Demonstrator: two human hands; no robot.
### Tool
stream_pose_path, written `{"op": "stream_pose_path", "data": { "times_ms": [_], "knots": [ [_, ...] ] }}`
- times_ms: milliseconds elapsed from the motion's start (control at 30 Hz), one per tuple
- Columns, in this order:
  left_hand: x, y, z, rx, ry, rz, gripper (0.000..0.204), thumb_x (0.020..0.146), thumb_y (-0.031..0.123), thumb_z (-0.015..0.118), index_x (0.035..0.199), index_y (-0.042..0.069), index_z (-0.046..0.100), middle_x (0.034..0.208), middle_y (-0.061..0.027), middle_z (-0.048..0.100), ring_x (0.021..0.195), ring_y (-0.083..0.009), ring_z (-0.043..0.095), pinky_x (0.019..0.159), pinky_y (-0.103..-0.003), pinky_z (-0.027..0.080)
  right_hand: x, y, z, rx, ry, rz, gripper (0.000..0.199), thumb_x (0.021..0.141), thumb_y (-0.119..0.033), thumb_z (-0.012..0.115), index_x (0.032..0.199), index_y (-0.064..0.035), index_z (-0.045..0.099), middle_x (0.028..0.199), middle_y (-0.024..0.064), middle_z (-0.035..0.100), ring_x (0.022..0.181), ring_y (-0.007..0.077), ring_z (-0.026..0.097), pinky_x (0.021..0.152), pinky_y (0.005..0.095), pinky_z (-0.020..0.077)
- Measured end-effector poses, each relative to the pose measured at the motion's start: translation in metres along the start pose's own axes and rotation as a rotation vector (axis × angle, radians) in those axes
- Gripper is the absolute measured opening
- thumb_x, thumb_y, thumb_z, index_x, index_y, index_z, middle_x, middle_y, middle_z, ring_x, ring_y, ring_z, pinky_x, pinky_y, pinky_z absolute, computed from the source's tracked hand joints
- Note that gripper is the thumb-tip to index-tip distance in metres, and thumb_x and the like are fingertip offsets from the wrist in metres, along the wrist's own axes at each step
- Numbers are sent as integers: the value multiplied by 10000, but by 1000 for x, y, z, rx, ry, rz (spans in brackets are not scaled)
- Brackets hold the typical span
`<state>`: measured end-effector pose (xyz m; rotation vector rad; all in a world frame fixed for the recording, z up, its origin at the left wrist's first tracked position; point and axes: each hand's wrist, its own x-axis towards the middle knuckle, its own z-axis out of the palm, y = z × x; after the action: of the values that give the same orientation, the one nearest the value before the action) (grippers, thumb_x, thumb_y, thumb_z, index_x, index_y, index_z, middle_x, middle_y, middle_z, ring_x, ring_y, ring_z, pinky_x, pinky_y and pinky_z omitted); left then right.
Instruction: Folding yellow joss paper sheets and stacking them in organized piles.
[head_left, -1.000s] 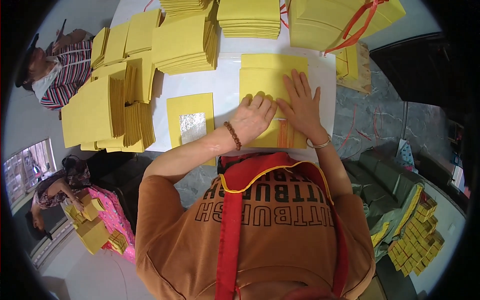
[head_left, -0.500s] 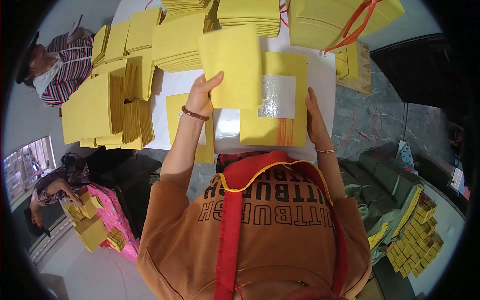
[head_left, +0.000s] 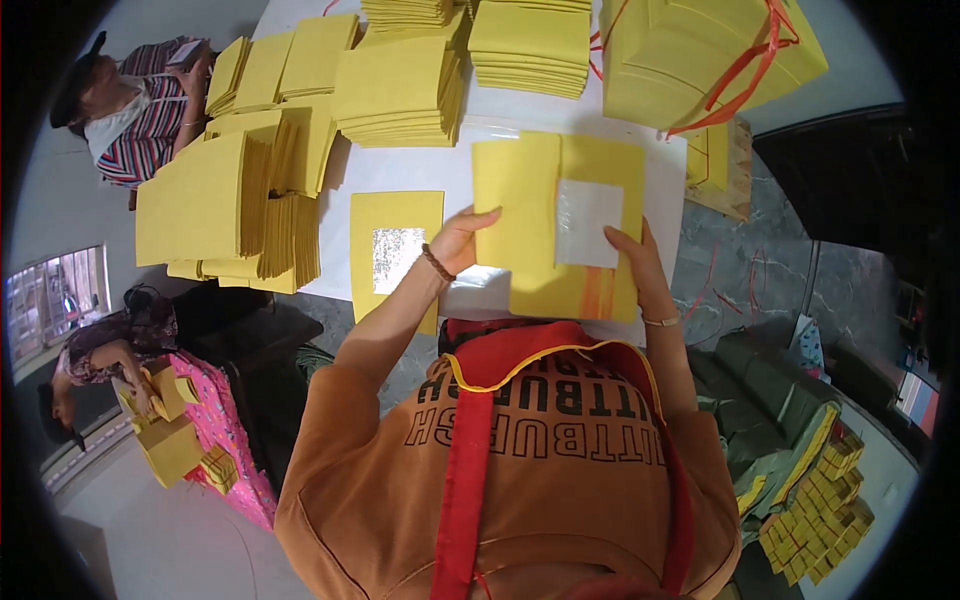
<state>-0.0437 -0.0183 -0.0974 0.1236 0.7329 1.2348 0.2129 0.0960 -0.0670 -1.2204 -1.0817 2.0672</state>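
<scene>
My left hand [head_left: 466, 240] grips the left edge of a plain yellow paper bundle [head_left: 515, 205], thumb on top. The bundle overlaps the left part of a larger yellow paper piece [head_left: 630, 165] with a silvery foil square and orange stripes, resembling joss paper. My right hand [head_left: 643, 268] holds the larger piece by its right edge, thumb over the front beside the foil. Its other fingers are partly hidden behind the edge. Left of my left hand, a similar foil-marked yellow paper [head_left: 395, 208] lies on the white table [head_left: 345, 175], partly covered by my forearm.
Yellow paper stacks [head_left: 195, 205] fill the table's left side, with more stacks [head_left: 530, 45] at the back. A big yellow bundle with red ribbon [head_left: 715, 60] stands back right. Two other people are at the left, one at a pink-covered table [head_left: 225, 420]. Wrapped green bundles [head_left: 775, 390] lie lower right.
My left hand has brought the plain bundle down and right onto the foil-marked piece. My right hand, earlier beside that piece with fingers extended, now grips its edge. The view has shifted slightly.
</scene>
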Motion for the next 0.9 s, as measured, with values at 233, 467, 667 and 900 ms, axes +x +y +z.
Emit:
{"op": "stream_pose_path", "data": {
  "times_ms": [233, 467, 667, 900],
  "knots": [
    [7, -2, 8, -34, -74, -90, 444, 904, 163, 514, 1293, -16, 398, 1227, -136, 527, 1114, -241, 536, 954, -381, 430, -20, -8, -17, 9, 63, 33, 595, 800, -85, 637, 1316, 2, 354, 1165, 106, 529, 1013, 189, 546, 845, 296, 452],
    [14, 84, 67, 490, 200, 407, 342, 901, 111, 527, 1201, -47, 479, 1100, -135, 598, 988, -196, 596, 840, -307, 486, -20, -5, -21, 39, 83, 32, 601, 799, -95, 644, 1317, 1, 356, 1176, 108, 524, 1027, 189, 540, 847, 296, 450],
    [81, 78, 27, 2033, 336, 1227, 483, 732, 76, 636, 1201, 148, 541, 1145, -105, 570, 1018, -260, 548, 839, -367, 439, -18, -5, -18, 33, 63, 20, 611, 795, -100, 653, 1319, 0, 354, 1183, 106, 517, 1042, 190, 531, 861, 297, 442],
    [106, 59, -16, 2369, 274, 902, 590, 705, 92, 651, 1265, 161, 477, 1270, -80, 480, 1167, -282, 438, 922, -423, 367, -18, -2, -21, 25, 70, 10, 608, 796, -103, 655, 1312, 2, 351, 1177, 103, 516, 1048, 189, 523, 878, 300, 431]
  ]
}}
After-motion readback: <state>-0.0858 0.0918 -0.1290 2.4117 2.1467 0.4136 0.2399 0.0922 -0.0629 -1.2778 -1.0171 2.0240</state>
